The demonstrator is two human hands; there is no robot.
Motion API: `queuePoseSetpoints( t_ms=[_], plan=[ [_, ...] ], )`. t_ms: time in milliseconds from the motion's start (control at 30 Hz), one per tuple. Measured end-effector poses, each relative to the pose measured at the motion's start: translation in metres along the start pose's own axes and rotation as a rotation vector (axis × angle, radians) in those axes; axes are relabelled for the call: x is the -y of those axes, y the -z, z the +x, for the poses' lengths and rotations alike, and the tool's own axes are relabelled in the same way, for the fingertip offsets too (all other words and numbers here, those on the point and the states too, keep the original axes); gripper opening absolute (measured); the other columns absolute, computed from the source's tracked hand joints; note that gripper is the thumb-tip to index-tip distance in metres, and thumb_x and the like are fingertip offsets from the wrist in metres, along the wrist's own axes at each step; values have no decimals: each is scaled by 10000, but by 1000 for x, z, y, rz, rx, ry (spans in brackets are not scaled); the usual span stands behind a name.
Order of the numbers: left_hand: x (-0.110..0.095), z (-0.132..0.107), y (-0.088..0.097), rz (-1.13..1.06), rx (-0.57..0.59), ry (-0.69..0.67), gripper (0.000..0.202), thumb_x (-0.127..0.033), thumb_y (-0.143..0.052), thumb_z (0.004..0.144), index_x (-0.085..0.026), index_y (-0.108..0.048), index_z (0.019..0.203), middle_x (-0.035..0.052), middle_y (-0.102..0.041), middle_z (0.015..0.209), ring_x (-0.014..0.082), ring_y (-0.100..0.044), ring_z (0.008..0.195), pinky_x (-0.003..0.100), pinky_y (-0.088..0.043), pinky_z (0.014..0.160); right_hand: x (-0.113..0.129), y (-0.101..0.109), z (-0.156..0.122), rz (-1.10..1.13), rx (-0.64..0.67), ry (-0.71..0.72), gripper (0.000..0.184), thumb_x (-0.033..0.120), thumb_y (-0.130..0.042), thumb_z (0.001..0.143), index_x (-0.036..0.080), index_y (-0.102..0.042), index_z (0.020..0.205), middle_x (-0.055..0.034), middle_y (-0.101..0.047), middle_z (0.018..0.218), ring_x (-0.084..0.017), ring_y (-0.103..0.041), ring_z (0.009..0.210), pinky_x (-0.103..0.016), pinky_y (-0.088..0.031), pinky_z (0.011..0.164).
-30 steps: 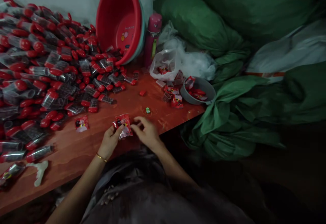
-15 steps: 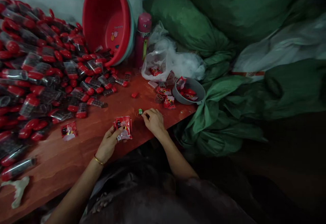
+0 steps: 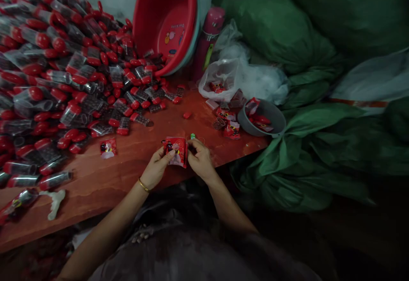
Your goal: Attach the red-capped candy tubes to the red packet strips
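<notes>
My left hand (image 3: 155, 171) and my right hand (image 3: 200, 160) both pinch a small red printed packet (image 3: 176, 150), held just above the near edge of the red-brown wooden table (image 3: 105, 187). The left fingers grip its left edge, the right fingers its right edge. A tiny green piece (image 3: 192, 136) lies on the table just beyond my right fingertips. A gold bangle is on my left wrist. Another small red packet (image 3: 108, 148) lies flat to the left.
A big heap of clear tubes with red caps (image 3: 54, 72) covers the table's left. A red basin (image 3: 166, 16) leans at the back beside a pink flask (image 3: 207, 38). A clear bag (image 3: 223, 74), a grey bowl (image 3: 262, 119) of packets and green sacks (image 3: 303, 144) crowd the right.
My right hand went out to the green piece on the table, then came back to the packet. Both hands hold the packet now. The view shifted left, then right.
</notes>
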State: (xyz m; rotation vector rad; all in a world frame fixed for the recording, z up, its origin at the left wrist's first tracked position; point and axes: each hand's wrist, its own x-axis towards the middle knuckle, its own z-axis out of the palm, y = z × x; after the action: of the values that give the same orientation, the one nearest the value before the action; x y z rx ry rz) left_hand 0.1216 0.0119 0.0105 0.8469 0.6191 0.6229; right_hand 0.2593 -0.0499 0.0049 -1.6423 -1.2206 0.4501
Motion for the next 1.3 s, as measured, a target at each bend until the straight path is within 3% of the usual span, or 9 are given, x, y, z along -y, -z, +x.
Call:
queuePoseSetpoints(
  t_ms=[133,300,467,567,667,867,1000,1100,1300],
  plan=[
    [1,-5,2,-44,-14,22,320,-338,-777,643,-170,-685,899,15,-699,819,122,-611,731,254,-484,747,1,-6,-4,138,-77,-116,97,290,-530,777,207,-555,734,-11,-571,746,-156,-534,716,-278,-416,692],
    [-3,-11,3,-14,42,-16,339,-386,-764,651,-173,-675,899,14,-686,841,120,-591,728,241,-468,722,8,-1,-1,779,-78,-526,217,390,-612,704,216,-484,684,48,-517,629,-91,-439,513,-225,-361,511],
    [-15,-8,13,325,89,-103,311,-408,-639,772,-153,-610,948,30,-652,858,130,-556,736,257,-454,708,10,24,0,1070,214,-775,281,309,-693,651,203,-438,599,131,-237,409,-38,-196,355,-187,-239,396],
    [-26,-6,21,720,108,-227,250,-392,-512,853,-151,-561,894,26,-598,782,137,-518,688,275,-442,671,10,40,-2,1084,406,-791,152,283,-665,693,165,-573,664,146,-198,377,-26,-145,337,-192,-307,416],
    [-31,-7,20,1264,146,-341,217,-336,-429,885,-150,-539,866,58,-579,796,170,-522,716,315,-443,695,17,43,-5,1164,414,-721,189,276,-636,709,142,-658,840,155,-166,378,-20,-116,333,-197,-357,453],
    [-23,-14,-2,1859,242,-209,217,-161,-398,849,-130,-548,1003,123,-617,967,221,-596,849,375,-451,825,34,20,-19,765,394,-573,451,336,-611,773,201,-569,1201,138,-281,411,-36,-228,318,-191,-313,393],
    [-29,-6,0,1644,123,14,133,-228,-489,810,-151,-575,875,69,-616,774,194,-582,697,291,-430,628,32,12,-27,246,467,-287,287,367,-560,822,224,-677,1041,33,-551,534,-102,-492,439,-247,-417,447],
    [-32,-1,10,1328,16,72,147,-269,-558,753,-174,-527,645,-12,-494,568,134,-471,543,251,-330,513,23,10,-26,29,311,-98,177,334,-567,819,275,-696,923,-40,-691,818,-210,-639,747,-361,-515,688],
    [-18,6,13,701,-140,-33,221,-378,-565,724,-168,-519,674,-51,-460,559,95,-402,515,226,-319,501,7,-4,-14,114,72,-301,404,445,-561,816,246,-531,1166,-76,-643,1095,-189,-638,774,-363,-514,759]
  ],
)
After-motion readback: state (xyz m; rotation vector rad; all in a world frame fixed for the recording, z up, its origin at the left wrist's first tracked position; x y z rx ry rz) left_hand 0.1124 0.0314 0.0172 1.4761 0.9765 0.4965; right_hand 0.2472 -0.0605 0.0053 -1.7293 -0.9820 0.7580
